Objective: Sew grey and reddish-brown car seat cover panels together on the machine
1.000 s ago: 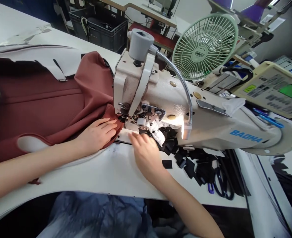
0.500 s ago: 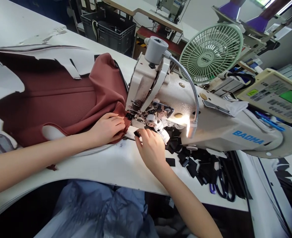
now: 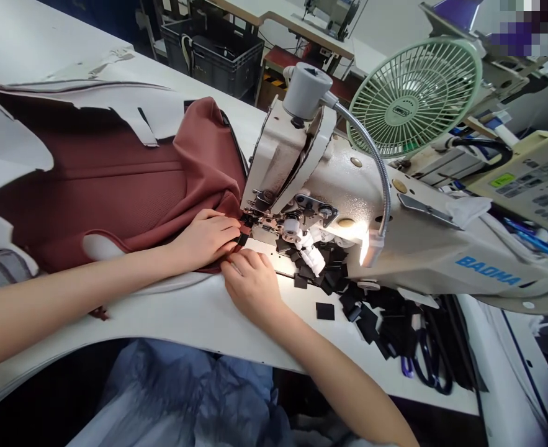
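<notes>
Evidently, the left hand (image 3: 211, 239) serves as a weight: it lies palm down, fingers together and only slightly bent, on the reddish-brown, smooth, flexible sheet material (image 3: 115, 186), which spreads out to the left and beyond it in loose folds. That flat press probably stops the folds from riding up where the edge meets the needle area of the cream-white metal sewing machine (image 3: 441, 261), just past the fingertips. Close beside it, the right hand (image 3: 252, 282) is nearly closed, fingers curled inward at the same edge; whether they pinch something cannot be told, since the knuckles cover the tips. A small dark strip (image 3: 242, 239) shows between both hands, near the needle area. To the right of the right hand, a heap of small black fabric squares (image 3: 332, 267) sits under the machine's arm, presumably within easy reach, with one loose black square (image 3: 325, 311) lying apart on the white worktop (image 3: 185, 316). Farther right are black-handled scissors (image 3: 425, 366), seemingly put aside clear of both wrists. Above the heap, a small lit lamp (image 3: 373, 248) hangs on a bendable metal neck, likely angled so that light falls near the fingers.
</notes>
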`<action>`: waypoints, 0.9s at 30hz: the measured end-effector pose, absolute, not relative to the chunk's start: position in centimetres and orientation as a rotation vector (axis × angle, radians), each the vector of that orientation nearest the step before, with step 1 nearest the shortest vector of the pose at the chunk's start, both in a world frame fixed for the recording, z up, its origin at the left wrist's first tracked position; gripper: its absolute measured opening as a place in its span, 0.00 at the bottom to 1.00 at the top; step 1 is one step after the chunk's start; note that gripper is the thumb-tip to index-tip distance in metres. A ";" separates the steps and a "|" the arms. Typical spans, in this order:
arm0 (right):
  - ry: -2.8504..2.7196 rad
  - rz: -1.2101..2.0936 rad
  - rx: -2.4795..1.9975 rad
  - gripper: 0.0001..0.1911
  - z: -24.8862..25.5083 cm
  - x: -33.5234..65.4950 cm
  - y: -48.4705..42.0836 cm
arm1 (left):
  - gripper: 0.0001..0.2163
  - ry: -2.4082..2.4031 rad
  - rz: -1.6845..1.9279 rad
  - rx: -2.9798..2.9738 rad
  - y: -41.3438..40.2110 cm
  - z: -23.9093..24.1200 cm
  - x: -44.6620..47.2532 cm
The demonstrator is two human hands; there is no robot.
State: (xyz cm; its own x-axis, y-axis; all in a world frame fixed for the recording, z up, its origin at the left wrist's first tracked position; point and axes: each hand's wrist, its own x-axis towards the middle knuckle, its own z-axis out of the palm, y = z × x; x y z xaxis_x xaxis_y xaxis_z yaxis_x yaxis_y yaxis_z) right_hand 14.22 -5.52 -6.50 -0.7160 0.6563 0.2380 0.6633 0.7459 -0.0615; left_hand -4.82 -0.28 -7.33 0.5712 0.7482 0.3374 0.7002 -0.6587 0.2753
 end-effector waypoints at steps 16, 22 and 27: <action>-2.771 -0.127 -0.995 0.07 -7.5 14.2 -6.2 | 0.12 1.260 0.634 2.786 0.9 -8.3 -4.5; -2.769 -0.084 -1.106 0.08 -8.0 14.3 -4.9 | 0.09 1.266 0.644 2.795 3.2 -8.4 -4.5; -2.741 0.034 -1.176 0.09 -7.4 14.4 -4.0 | 0.06 1.319 0.637 2.773 4.5 -8.1 -4.2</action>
